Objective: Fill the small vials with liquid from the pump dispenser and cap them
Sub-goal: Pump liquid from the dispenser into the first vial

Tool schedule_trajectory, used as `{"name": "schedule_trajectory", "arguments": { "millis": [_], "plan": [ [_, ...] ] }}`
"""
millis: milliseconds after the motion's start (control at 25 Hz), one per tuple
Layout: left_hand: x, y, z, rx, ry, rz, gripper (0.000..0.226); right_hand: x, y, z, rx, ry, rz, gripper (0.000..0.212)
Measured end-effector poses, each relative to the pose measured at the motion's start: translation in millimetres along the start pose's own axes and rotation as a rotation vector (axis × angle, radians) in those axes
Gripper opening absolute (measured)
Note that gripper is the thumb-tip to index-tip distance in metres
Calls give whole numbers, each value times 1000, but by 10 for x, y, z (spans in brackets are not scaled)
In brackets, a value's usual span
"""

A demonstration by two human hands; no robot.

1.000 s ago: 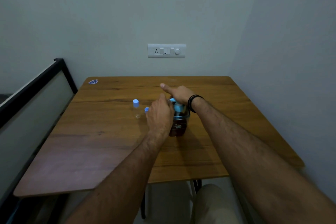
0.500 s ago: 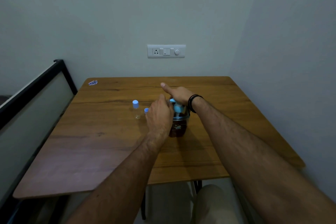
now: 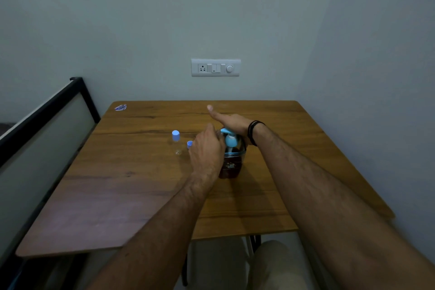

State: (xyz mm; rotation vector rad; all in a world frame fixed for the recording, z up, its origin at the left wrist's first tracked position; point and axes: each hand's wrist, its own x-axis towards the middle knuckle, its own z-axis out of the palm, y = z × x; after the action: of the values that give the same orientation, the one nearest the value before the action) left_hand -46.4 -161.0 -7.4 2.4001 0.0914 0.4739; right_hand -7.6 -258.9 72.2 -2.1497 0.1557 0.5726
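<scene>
Wooden table (image 3: 146, 195) meets grey walls (image 3: 141, 19) (switch plate (image 3: 215, 67) above).

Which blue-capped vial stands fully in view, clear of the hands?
The capped vial farthest left, standing apart. The other's blue cap just peeks out behind the left hand.

Right hand (image 3: 231, 122) flat, fingers straight; left hand (image 3: 207, 148) curled, both arms extended.

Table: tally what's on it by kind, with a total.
Pump dispenser: 1
Capped vial: 1
Loose blue cap: 1
Sticker: 1
Total: 4. Anything the left hand holds is hidden.
</scene>
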Motion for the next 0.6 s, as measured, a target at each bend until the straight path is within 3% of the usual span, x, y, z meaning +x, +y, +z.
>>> {"name": "schedule_trajectory", "arguments": {
  "millis": [80,240,320,440,520,600],
  "plan": [
    [-1,-1,16,-3,0,0,15,-8,0,-9,14,-22,2,108],
    [10,-2,10,18,3,1,16,47,24,23,-55,99,-44,77],
    [11,-3,11,21,0,-4,15,38,17,12,-42,82,-28,86],
    [14,-12,24,4,3,-5,14,-5,-9,-5,31,-35,22,116],
    [8,-8,26,5,8,-8,15,-29,-19,13,21,-32,4,114],
    [15,-9,22,9,10,-13,15,-22,-11,20,-29,41,-40,97]
  ]
}}
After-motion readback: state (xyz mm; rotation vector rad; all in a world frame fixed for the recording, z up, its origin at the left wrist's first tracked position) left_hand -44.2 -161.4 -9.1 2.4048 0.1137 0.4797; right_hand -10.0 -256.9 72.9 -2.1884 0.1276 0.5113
